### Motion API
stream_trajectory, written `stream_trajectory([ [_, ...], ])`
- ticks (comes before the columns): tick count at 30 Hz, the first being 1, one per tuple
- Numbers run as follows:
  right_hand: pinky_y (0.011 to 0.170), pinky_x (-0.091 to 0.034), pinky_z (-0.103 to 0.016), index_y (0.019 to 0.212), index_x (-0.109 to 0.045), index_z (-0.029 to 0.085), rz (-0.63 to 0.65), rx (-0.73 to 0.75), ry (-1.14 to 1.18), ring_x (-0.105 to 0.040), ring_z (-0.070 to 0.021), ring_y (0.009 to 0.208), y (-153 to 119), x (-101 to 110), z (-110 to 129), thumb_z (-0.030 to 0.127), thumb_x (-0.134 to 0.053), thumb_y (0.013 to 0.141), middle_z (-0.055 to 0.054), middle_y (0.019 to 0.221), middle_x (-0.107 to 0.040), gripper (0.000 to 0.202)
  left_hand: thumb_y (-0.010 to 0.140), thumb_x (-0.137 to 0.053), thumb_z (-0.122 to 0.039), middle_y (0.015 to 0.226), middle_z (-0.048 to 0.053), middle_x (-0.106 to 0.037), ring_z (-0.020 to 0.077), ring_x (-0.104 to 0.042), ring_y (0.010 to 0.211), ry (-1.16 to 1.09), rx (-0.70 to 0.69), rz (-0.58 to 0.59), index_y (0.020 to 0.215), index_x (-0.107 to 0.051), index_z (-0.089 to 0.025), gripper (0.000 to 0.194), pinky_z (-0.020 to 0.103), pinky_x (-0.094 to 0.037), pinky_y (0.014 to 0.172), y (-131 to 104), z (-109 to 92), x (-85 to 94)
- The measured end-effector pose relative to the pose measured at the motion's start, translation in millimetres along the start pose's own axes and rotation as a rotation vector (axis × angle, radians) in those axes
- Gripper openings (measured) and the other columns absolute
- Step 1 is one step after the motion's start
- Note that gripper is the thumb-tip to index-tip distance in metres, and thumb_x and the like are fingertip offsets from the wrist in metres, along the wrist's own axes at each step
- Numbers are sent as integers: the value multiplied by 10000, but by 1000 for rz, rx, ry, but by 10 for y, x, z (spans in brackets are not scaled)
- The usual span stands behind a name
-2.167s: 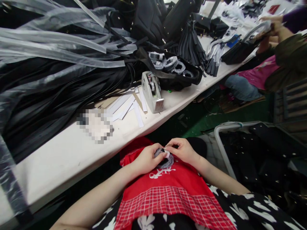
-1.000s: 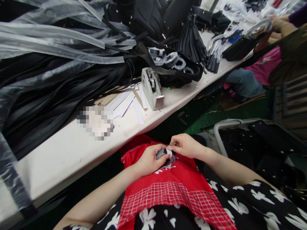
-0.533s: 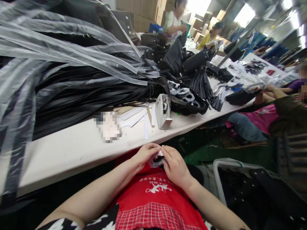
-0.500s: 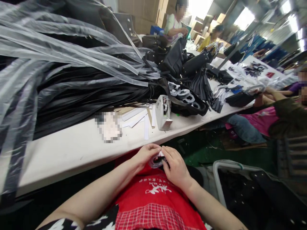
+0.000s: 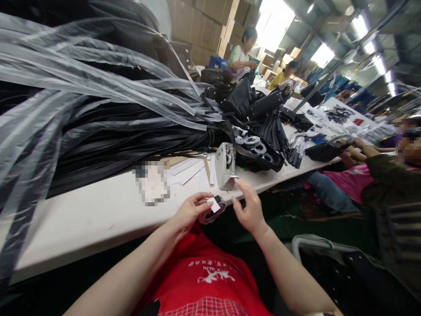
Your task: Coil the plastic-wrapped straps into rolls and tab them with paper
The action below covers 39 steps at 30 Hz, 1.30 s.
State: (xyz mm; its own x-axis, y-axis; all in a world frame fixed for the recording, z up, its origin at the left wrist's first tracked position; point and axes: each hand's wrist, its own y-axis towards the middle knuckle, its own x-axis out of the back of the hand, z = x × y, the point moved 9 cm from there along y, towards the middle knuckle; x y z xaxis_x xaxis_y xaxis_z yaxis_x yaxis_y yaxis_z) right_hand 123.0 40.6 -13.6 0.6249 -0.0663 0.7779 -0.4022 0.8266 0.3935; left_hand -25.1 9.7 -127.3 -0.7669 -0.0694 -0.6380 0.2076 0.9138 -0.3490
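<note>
My left hand (image 5: 192, 211) pinches a small rolled-up strap in clear plastic (image 5: 205, 217), with a white paper slip (image 5: 215, 205) across its upper side. The roll is just off the table's front edge, above my red apron. To its right, my right hand (image 5: 250, 207) is open, thumb and index finger apart. Its index fingertip reaches the front end of an off-white tape dispenser (image 5: 223, 169); whether it touches the tape there I cannot tell.
White and brown paper strips (image 5: 190, 172) lie left of the dispenser. Behind it is a black holder with several coiled straps (image 5: 259, 148). Long plastic-wrapped black straps (image 5: 125, 127) cover the left table. A black-filled cart (image 5: 297, 245) stands at lower right; co-workers sit along the table.
Both hands have moved forward from my lap to the table edge. My right hand has let go of the rolled strap and reached up to the dispenser, while my left keeps hold.
</note>
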Motion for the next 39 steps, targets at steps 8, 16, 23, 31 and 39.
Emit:
stream_trajectory([
  [8, 786, -514, -384, 717, -715, 157, -77, -518, 275, -653, -234, 757, 644, -300, -1099, 535, -546, 809, -92, 735, -701, 425, 612, -864, -330, 873, 52, -729, 141, -667, 719, 40, -41, -15, 1036, -652, -147, 508, 240, -509, 661, -107, -145, 89],
  [16, 882, -473, -337, 765, -723, 184, -264, -532, 357, -624, -238, 993, 270, -217, -995, 501, -687, 721, -101, 987, -698, 322, 616, -857, -339, 877, 63, -740, 150, -671, 729, 44, -60, -46, 1030, -655, -143, 501, 244, -516, 680, -85, -114, 167],
  [23, 594, -496, -286, 723, -715, 158, -108, -658, 512, -613, -175, 561, -186, -377, -890, 496, -670, 752, -31, 567, -661, 342, 641, -829, -367, 916, 57, -736, 160, -668, 762, 154, -111, -63, 1013, -675, -159, 453, 252, -522, 686, -53, -160, 100],
  [31, 565, -445, -242, 735, -716, 169, 116, -567, 748, -533, -115, 498, -333, -475, -101, 423, -642, 822, 1, 524, -627, 279, 659, -798, -407, 1002, 94, -718, 218, -664, 886, 314, -187, -81, 1032, -665, -147, 474, 309, -537, 734, 12, -164, -20],
  [39, 473, -376, -217, 659, -691, 158, 219, -692, 780, -471, -88, 416, -435, -747, -229, 490, -690, 771, 22, 448, -574, 350, 702, -750, -402, 960, 90, -724, 207, -666, 853, 392, -229, -81, 1022, -681, -146, 416, 317, -526, 759, -34, -188, -64],
])
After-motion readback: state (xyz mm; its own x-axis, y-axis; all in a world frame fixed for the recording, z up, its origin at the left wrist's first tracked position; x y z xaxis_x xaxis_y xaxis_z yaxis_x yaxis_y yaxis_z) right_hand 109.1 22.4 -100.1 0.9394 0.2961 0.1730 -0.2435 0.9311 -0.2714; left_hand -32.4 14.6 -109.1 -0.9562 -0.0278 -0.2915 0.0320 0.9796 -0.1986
